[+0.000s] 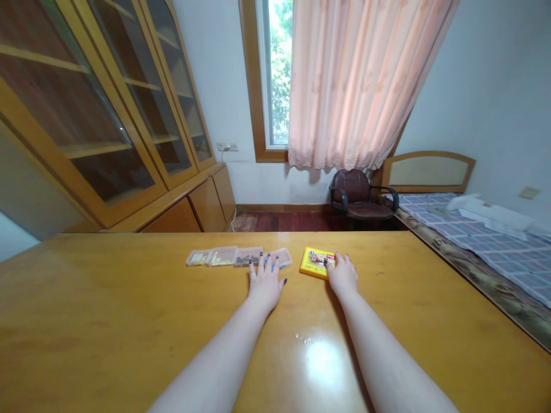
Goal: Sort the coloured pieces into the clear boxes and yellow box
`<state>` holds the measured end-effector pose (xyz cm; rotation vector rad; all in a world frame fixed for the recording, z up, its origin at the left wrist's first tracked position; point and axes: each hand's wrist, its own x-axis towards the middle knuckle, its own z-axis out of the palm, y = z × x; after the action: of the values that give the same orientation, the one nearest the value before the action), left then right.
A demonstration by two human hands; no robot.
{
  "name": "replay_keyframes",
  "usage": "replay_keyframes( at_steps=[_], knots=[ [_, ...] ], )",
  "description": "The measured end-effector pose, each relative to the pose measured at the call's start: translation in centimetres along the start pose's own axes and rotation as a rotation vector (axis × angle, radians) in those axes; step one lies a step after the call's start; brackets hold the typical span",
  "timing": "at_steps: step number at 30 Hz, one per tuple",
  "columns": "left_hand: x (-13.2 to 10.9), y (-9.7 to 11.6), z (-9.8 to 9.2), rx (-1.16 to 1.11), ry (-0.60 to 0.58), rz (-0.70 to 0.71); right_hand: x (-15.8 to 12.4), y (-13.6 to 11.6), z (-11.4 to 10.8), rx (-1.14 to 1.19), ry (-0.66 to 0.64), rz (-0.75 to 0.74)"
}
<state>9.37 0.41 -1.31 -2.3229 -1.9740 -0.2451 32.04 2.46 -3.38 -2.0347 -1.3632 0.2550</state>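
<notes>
My left hand (266, 284) reaches forward with its fingers spread over the near edge of the two right-hand trays in a row of small clear plastic trays. One of these, a tray of dark small pieces (244, 257), is partly under my fingertips. The rightmost tray (284, 256) shows something blue, mostly hidden by my fingers. Farther left are trays with pale yellow pieces (221, 256) and pale contents (198, 258). My right hand (343, 274) rests at the right edge of a flat yellow box (313, 264) with a printed picture, its thumb on the top and its fingers along the side.
Everything lies on a wide wooden table (129, 321). A few tiny clear bits (302, 339) sit nearer me. Beyond the table are a brown armchair (359, 195), a glass-door cabinet (142, 92) to the left and a bed (473, 229) to the right.
</notes>
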Motion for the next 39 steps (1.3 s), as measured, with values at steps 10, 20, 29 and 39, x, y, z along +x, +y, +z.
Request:
replay_keyframes(
  at_steps=[10,20,29,39],
  knots=[
    [0.4,-0.2,-0.4,0.005,0.067,-0.02,0.2,-0.4,0.2,0.033,-0.114,-0.094],
    [0.0,0.4,-1.3,-0.098,0.138,-0.087,0.6,0.3,0.3,0.192,-0.035,-0.053],
    [0.1,0.4,-1.7,-0.412,0.282,0.144,-0.7,-1.0,1.1,0.49,-0.252,-0.186],
    [-0.4,0.5,-0.2,-0.495,-0.108,0.335,-1.4,-1.5,1.1,0.708,-0.408,-0.241]
  ],
)
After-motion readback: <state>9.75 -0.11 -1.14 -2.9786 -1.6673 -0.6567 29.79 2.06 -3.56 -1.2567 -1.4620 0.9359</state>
